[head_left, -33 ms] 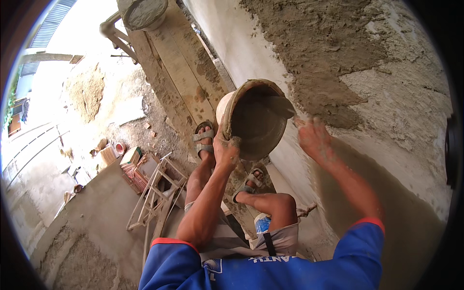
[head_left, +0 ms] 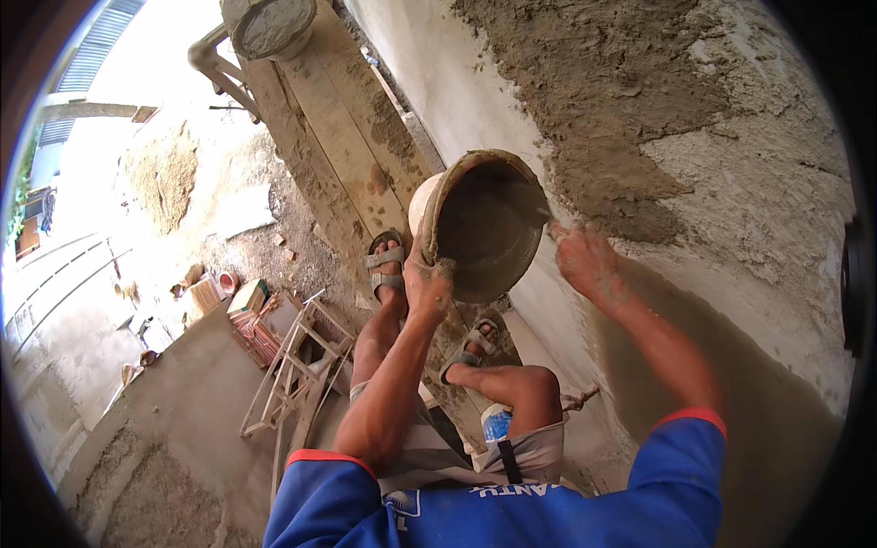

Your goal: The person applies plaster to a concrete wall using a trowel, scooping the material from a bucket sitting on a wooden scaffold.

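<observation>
One bucket [head_left: 423,203] tilts between the left hand [head_left: 429,285], which grips its rim, and the right hand [head_left: 589,265], which curls around a blurred trowel-like tool [head_left: 539,208] just beside the opposite rim. A firm left grip, with the opening tipped toward the right hand, should bring the wet mortar [head_left: 480,242] inside within easy reach and limit spills.

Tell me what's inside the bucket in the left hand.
Wet grey mortar lies in the bucket and coats its inner wall. The mortar covers the bottom, so whatever is beneath it cannot be seen. Details at the rim near the right hand are blurred.
</observation>
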The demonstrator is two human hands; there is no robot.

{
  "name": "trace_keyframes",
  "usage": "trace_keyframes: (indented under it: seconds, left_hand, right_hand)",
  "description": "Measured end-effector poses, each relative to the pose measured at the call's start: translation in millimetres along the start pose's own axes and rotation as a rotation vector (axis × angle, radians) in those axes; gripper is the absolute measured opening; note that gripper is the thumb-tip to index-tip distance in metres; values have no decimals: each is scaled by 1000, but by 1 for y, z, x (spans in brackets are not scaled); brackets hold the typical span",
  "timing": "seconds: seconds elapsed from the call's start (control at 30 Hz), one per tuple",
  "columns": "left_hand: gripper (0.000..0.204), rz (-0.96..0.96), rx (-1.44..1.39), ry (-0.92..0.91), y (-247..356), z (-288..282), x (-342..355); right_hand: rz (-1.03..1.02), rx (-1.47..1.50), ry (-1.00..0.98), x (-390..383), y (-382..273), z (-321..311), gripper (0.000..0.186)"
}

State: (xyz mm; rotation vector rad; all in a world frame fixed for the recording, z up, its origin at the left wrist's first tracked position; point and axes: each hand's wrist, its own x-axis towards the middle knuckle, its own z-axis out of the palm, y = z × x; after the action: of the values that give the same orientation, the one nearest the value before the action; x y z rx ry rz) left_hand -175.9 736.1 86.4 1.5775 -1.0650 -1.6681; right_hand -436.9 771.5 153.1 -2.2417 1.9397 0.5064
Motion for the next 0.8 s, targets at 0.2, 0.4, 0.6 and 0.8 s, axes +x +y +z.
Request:
trace_keyframes:
  seconds: [0.2,0.4,0.6,0.8]
  left_hand:
    - [56,52,88,51,8,10,-5]
    - [68,-11,12,3,6,13,-4]
    - [63,117,20,8,6,8,-2]
    - [54,-58,-123,-23,35,22,-12]
  right_hand:
    - [-48,467,-93,-6,-22,45,24]
    - [107,752,-217,3,-63,54,38]
    - [186,776,-195,-9,-60,50,42]
    - [170,781,-41,-25,-27,51,47]
